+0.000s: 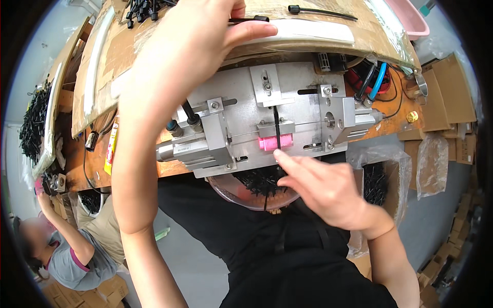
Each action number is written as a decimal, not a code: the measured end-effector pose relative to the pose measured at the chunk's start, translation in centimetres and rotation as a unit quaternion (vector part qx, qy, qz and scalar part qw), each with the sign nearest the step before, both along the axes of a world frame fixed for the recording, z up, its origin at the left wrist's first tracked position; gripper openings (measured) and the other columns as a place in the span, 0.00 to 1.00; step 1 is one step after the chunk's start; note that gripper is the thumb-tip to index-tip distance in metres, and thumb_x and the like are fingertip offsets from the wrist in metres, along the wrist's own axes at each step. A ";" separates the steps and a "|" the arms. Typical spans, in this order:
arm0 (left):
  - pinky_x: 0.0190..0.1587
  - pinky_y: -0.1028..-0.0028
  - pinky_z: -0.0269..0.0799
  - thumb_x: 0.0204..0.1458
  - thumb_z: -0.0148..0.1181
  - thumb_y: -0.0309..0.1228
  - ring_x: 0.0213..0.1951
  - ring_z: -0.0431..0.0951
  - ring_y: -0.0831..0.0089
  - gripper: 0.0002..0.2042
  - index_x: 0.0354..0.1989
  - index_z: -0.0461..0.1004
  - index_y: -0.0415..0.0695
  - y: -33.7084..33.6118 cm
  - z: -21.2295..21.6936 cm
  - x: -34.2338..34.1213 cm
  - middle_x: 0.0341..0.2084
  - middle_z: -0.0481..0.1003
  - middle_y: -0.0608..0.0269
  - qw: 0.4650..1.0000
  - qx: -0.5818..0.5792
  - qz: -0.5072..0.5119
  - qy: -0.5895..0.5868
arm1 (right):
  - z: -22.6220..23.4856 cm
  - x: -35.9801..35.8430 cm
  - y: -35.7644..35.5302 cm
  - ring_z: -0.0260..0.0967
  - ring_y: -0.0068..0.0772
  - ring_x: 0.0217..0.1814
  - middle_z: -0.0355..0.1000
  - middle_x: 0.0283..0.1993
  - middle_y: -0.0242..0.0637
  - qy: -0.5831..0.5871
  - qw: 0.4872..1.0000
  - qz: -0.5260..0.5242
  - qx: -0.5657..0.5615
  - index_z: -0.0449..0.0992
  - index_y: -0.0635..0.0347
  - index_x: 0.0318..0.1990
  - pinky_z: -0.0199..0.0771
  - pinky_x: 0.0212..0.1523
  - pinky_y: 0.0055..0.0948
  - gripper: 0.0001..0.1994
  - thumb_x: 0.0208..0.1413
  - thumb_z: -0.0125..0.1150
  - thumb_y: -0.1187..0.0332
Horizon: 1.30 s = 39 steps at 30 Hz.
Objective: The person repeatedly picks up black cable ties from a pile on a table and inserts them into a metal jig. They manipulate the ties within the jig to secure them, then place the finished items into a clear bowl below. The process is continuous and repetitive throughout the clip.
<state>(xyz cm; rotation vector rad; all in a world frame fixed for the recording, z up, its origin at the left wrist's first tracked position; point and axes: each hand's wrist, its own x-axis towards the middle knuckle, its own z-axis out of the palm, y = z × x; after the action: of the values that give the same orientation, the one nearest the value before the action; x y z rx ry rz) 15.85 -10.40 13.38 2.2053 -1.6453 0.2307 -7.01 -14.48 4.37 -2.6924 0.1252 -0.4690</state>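
Your right hand [328, 192] pinches the lower end of a black cable tie [277, 131] seated upright in the pink block [275, 142] of the metal fixture [257, 118], while your left hand [190, 56], fingers closed, grips another cable tie [249, 19] above; seating looks incomplete.

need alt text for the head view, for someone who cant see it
The right hand feeds a black cable tie into a pink block on a metal jig. The left hand reaches up to a tie on a cardboard-covered shelf.
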 end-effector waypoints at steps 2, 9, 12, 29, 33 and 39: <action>0.41 0.65 0.71 0.55 0.62 0.38 0.37 0.76 0.57 0.15 0.36 0.73 0.37 -0.2 -1.2 -0.6 0.31 0.74 0.52 0.998 -0.060 -0.001 -0.012 | 2.6 1.5 -3.1 0.74 0.30 0.25 0.75 0.29 0.36 -0.095 0.993 -0.006 -0.076 0.76 0.66 0.52 0.72 0.25 0.24 0.20 0.49 0.64 0.77; 0.47 0.68 0.72 0.42 0.63 0.14 0.43 0.76 0.62 0.13 0.37 0.78 0.42 5.9 -4.6 -5.8 0.36 0.75 0.58 0.980 -0.191 -0.008 0.061 | 9.0 10.4 -14.9 0.79 0.29 0.33 0.80 0.38 0.46 -0.058 0.938 -0.080 -0.331 0.79 0.70 0.43 0.77 0.30 0.27 0.11 0.59 0.58 0.70; 0.40 0.68 0.70 0.39 0.59 0.19 0.34 0.72 0.64 0.27 0.54 0.74 0.34 8.9 -9.0 -9.5 0.37 0.70 0.55 0.985 -0.173 -0.022 0.017 | 8.1 12.2 -14.9 0.79 0.28 0.34 0.81 0.40 0.44 -0.121 0.972 -0.018 -0.201 0.79 0.69 0.43 0.78 0.31 0.26 0.11 0.59 0.59 0.69; 0.44 0.71 0.71 0.44 0.58 0.16 0.39 0.70 0.65 0.32 0.64 0.61 0.29 8.7 -11.8 -13.4 0.40 0.67 0.56 0.996 0.015 0.016 0.089 | 2.8 -0.5 -3.7 0.77 0.26 0.34 0.78 0.41 0.51 -0.199 0.952 -0.057 0.224 0.72 0.69 0.45 0.74 0.26 0.18 0.15 0.50 0.56 0.90; 0.43 0.69 0.71 0.44 0.62 0.18 0.40 0.70 0.63 0.33 0.64 0.63 0.31 9.0 -9.6 -13.5 0.42 0.67 0.56 0.991 -0.056 0.008 0.120 | -1.8 -1.7 -0.6 0.79 0.39 0.34 0.77 0.47 0.50 -0.157 0.981 -0.052 0.101 0.71 0.76 0.55 0.80 0.33 0.30 0.29 0.40 0.65 0.89; 0.40 0.70 0.68 0.39 0.64 0.11 0.38 0.68 0.65 0.36 0.63 0.66 0.35 9.8 -9.3 -13.6 0.41 0.69 0.57 0.983 -0.086 0.025 0.159 | -5.1 -0.6 0.8 0.76 0.33 0.28 0.76 0.31 0.42 -0.126 0.984 -0.031 0.121 0.68 0.69 0.62 0.75 0.26 0.30 0.33 0.42 0.64 0.85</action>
<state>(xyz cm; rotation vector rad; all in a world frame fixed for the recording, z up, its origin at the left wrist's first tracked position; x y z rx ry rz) 2.28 -0.55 4.08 2.0329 -1.3466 0.0282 -7.57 -13.67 -0.72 -2.3758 0.1814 -0.7577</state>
